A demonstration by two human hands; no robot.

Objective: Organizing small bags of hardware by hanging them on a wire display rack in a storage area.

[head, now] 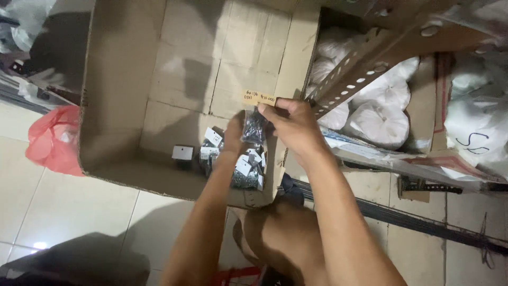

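So the person is crouched over one big cardboard box [121, 95], both arms reaching in. The right hand [293, 124] has its fingers pinched shut on a small clear bag of dark screws [254, 130], gripping it at the top where a tan paper tag [259, 98] is fixed. The bag hangs straight down from that pinch, long axis vertical, tag end up and the heavy end pointing at the box floor. It's up in the air over the box's right front corner, just above the pile.

The left hand [233, 135] is right beside the bag, mostly hidden behind it, so I honestly can't tell whether those fingers are curled or spread.

Counting is rough: one bag in hand, then a heap of similar packets [241, 167] with white labels on the box floor, maybe five or six, too jumbled to be sure. One small packet [182, 153] sits alone, a bit to the left of the heap.

Outside the box: one red plastic bag [53, 140] on the tile floor at left, at least four white knotted sacks [378, 124] in a second carton at right, and one perforated metal angle bar [360, 66] slanting across above them.
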